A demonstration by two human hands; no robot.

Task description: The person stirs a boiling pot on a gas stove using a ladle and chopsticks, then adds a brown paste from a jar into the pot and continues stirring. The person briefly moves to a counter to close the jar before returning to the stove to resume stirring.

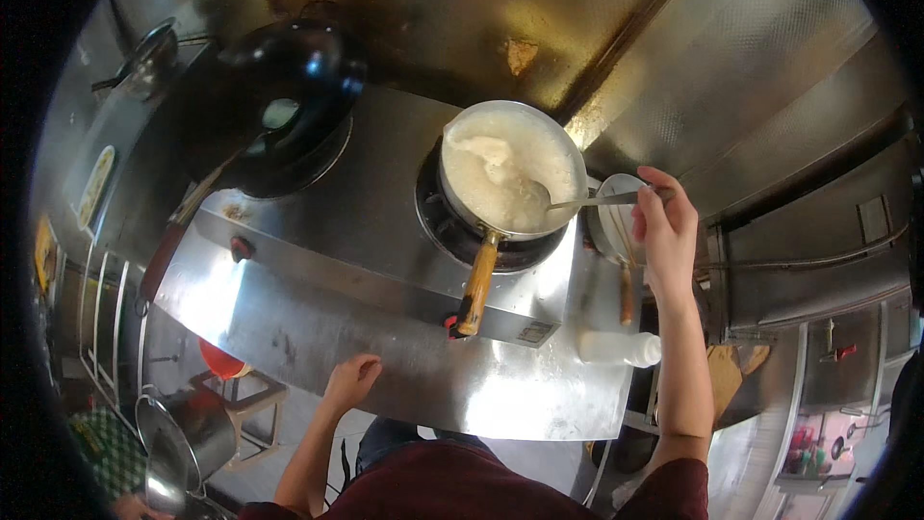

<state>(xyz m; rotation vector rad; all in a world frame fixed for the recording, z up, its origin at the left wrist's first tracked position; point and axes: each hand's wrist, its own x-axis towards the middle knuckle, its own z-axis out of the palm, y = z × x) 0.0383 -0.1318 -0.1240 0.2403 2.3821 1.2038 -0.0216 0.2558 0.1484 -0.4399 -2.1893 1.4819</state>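
Note:
My right hand [668, 224] grips the handle of a metal ladle [599, 201]. Its bowl sits partly sunk in a cloudy, whitish liquid in a saucepan [574, 152]. A paler lump or patch of foam floats on the surface. The saucepan rests on a gas burner [427, 220], its scorched wooden handle [480, 282] pointing towards me. My left hand [352, 379] is loosely curled at the front edge of the steel counter [404, 368], with nothing visible in it.
A black wok [303, 87] stands on the left burner with a long-handled utensil [209, 180] in it. Right of the saucepan sits a smaller pan [613, 220] with thin sticks across it. A white squeeze bottle [621, 349] lies near the counter's right end. A metal pot [191, 433] is low on the left.

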